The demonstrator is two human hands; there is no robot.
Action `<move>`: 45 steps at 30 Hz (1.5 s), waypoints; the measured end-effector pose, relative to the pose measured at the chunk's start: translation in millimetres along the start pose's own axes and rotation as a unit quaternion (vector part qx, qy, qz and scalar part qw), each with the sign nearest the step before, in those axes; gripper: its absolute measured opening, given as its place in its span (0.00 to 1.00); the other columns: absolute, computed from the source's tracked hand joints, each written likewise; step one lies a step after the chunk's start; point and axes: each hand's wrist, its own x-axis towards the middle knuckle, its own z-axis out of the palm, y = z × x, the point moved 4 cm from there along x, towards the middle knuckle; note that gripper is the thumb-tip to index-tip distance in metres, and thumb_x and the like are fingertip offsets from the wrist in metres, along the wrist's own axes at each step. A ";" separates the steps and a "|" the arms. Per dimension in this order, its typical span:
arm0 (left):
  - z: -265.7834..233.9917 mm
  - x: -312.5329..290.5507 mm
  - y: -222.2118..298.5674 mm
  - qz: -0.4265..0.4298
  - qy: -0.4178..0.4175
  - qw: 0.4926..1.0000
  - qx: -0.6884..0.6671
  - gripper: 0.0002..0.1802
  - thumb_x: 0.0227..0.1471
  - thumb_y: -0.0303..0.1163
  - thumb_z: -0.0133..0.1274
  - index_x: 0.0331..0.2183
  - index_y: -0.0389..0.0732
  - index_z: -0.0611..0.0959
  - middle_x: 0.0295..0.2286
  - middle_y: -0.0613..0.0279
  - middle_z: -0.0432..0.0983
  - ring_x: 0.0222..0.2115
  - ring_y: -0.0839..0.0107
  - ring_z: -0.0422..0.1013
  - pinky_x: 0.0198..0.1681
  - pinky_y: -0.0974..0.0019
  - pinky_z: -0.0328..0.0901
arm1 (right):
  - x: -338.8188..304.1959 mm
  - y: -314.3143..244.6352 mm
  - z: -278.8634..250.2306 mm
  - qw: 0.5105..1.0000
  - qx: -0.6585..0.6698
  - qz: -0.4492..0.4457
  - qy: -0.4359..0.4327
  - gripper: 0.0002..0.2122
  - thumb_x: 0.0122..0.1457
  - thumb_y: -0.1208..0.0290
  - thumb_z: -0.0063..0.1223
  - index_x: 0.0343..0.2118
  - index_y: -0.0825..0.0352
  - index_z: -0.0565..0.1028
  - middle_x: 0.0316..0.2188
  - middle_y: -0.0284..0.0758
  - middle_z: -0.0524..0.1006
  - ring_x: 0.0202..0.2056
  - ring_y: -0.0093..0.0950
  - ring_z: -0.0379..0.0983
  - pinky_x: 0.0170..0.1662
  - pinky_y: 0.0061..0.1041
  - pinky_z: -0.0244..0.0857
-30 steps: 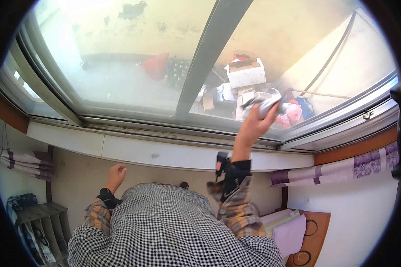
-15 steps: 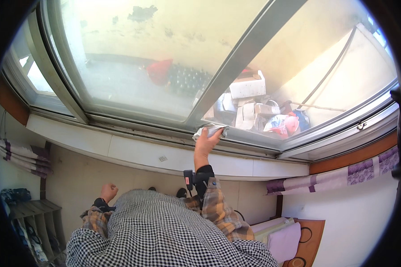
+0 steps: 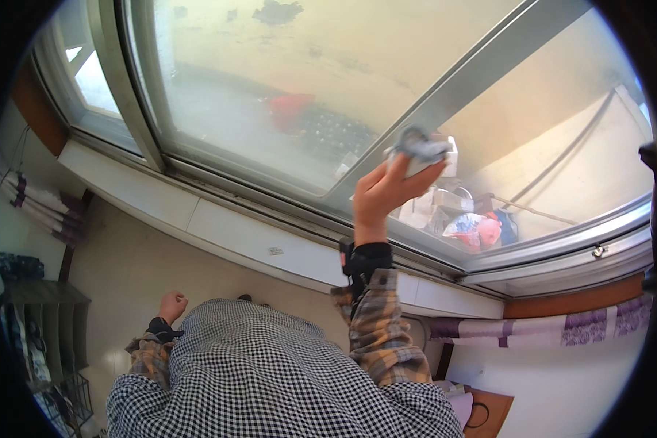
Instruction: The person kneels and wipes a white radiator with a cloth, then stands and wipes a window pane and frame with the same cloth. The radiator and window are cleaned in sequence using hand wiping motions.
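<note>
A crumpled grey-white cloth (image 3: 420,150) is bunched in the fingers of my right hand (image 3: 381,196), raised in front of the sliding window. It overlaps the slanting metal window bar (image 3: 466,82) and the edge of the right-hand glass; whether it presses on them I cannot tell. Left of the bar stretches a hazy glass pane (image 3: 233,73). Down at my left side, beside the checked apron (image 3: 248,358), hangs my left hand (image 3: 172,306), its fingers curled in with nothing visible in them.
Below the window runs a white sill (image 3: 233,233) with a small pale tag (image 3: 275,251) on it. Boxes and bags (image 3: 474,228) lie beyond the glass. A shelf rack (image 3: 47,292) stands at left; purple-white curtains (image 3: 540,327) hang at both sides.
My right hand has lifted the cloth from the lower window track up and to the right, along the slanting bar. My left hand stays by my side. The view has tilted somewhat.
</note>
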 end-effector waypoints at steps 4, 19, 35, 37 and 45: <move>-9.9 -34.6 -15.2 -0.006 0.020 0.999 0.041 0.22 0.50 0.41 0.60 0.39 0.32 0.85 0.32 0.41 0.83 0.34 0.48 0.80 0.40 0.51 0.74 | -108.5 -1.4 23.5 0.992 0.020 0.046 -0.114 0.20 0.63 0.77 0.46 0.58 0.64 0.73 0.68 0.65 0.46 0.68 0.65 0.43 0.66 0.56 0.44; 17.2 -89.4 -17.9 -0.050 -0.009 0.998 0.030 0.22 0.51 0.41 0.60 0.41 0.32 0.84 0.32 0.41 0.83 0.33 0.48 0.80 0.38 0.52 0.74 | -271.8 304.3 -54.2 0.750 0.178 0.631 0.083 0.35 0.51 0.81 0.61 0.65 0.61 0.65 0.57 0.43 0.72 0.50 0.39 0.74 0.50 0.39 0.71; -52.2 48.2 14.1 -0.015 -0.057 0.998 0.037 0.24 0.52 0.42 0.61 0.43 0.32 0.85 0.38 0.41 0.83 0.39 0.50 0.80 0.46 0.53 0.73 | -226.5 17.7 69.2 0.586 0.353 0.728 0.049 0.36 0.66 0.74 0.50 0.73 0.61 0.45 0.65 0.38 0.62 0.59 0.33 0.65 0.62 0.32 0.61; -72.9 68.7 8.1 -0.006 -0.039 0.999 0.033 0.24 0.52 0.42 0.61 0.43 0.32 0.85 0.38 0.41 0.83 0.39 0.50 0.80 0.45 0.53 0.73 | -217.4 -25.3 86.5 0.581 0.367 0.726 0.028 0.33 0.66 0.74 0.48 0.71 0.62 0.47 0.66 0.39 0.60 0.61 0.34 0.63 0.63 0.32 0.59; -110.9 96.3 -48.3 0.017 -0.008 1.000 0.019 0.23 0.50 0.41 0.61 0.41 0.31 0.86 0.31 0.42 0.83 0.33 0.49 0.81 0.40 0.53 0.74 | -249.6 -170.2 183.0 0.476 0.413 0.776 -0.011 0.26 0.65 0.75 0.48 0.65 0.67 0.55 0.60 0.40 0.66 0.55 0.35 0.70 0.55 0.35 0.69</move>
